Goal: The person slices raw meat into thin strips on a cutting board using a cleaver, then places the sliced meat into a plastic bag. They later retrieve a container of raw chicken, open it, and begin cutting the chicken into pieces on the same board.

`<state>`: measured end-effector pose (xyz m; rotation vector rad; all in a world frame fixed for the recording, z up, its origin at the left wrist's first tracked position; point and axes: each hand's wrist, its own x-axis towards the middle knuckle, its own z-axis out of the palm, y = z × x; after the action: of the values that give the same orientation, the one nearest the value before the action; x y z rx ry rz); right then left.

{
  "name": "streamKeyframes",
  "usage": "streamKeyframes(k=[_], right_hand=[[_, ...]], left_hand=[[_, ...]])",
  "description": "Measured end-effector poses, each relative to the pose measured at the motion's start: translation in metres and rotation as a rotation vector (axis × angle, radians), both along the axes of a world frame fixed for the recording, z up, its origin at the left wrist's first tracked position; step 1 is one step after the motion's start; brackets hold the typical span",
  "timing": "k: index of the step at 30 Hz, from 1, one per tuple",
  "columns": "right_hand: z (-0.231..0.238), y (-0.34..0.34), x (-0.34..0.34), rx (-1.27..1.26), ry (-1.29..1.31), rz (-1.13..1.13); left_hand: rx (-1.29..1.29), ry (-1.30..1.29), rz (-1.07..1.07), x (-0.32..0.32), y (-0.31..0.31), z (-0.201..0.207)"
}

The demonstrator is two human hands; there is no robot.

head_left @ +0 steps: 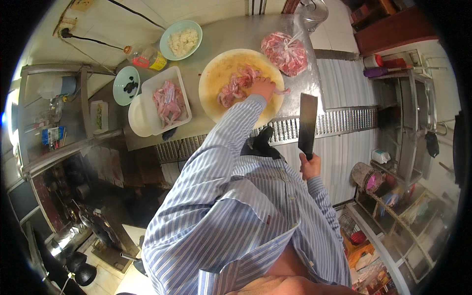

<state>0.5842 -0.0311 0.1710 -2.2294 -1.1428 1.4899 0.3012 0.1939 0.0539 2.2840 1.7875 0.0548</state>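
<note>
On the round pale cutting board [214, 96] lies raw reddish meat [231, 93], in pieces or a cut-up carcass. My left hand [264, 87] presses down over its right end with the fingers curled, and a thin pinkish end sticks out beside the hand. A wide rectangular cleaver [308, 120] is in my right hand [309, 166], gripped by its dark handle. Its blade points away from me, to the right of the board and apart from the meat. More raw meat [168, 103] lies in a white rectangular tub [185, 109] left of the board.
A tied clear bag of red meat [285, 53] sits at the metal table's [236, 32] right end. Farther left stand a pale green bowl [167, 51] of whitish food, a plastic bottle [142, 59], a bowl [119, 93] with dark pieces and a white round dish [136, 118]. Metal shelves [413, 118] rise at right.
</note>
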Motion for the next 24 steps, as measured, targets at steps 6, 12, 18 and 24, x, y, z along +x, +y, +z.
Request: streamKeyframes(k=[6,12,18,24], right_hand=[[-0.009,0.017,0.028,0.151,-0.060,0.555],[-0.060,0.087,-0.077,0.247,-0.057,1.228],[-0.084,0.144,-0.175,0.167,-0.134,1.068],[-0.095,0.169,-0.148,0.301,-0.157,0.695]], left_hand=[[-0.195,-0.211,0.211,-0.062,0.044,0.059],[0.201,-0.813,0.615,-0.163,-0.007,0.189],[0.185,-1.201,0.745,-0.162,-0.052,0.253],[0.193,-1.550,0.802,-0.147,-0.089,0.209]])
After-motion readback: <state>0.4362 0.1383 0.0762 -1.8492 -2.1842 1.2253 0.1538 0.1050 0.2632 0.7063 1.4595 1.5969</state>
